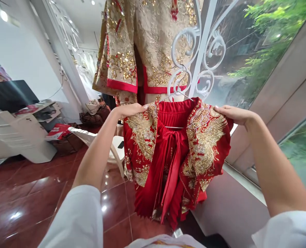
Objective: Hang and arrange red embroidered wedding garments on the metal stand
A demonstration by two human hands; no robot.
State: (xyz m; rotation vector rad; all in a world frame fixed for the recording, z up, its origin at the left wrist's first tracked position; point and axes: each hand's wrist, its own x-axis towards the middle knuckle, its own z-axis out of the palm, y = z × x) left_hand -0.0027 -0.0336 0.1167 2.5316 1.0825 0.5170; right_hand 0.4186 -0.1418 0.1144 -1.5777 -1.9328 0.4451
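A red jacket (207,132) with gold and silver embroidery hangs open at the front on a wire hanger (180,92). Between its two sides shows a pleated red skirt (158,172) with a long red sash (172,168) tied in front. My left hand (130,110) grips the jacket at the shoulder on the left, thumb on top. At the opposite shoulder, my right hand (234,114) pinches the cloth the same way, its lower fingers behind the fabric. The hanger's hook is up against white scrolled ironwork (186,41).
Behind the jacket hangs a gold beaded garment (163,44) with red trim. A white chair (116,155) bearing a phone (121,145) stands to the left, beyond it a desk (26,137) with a monitor (11,94). A window (246,69) and ledge run along the right.
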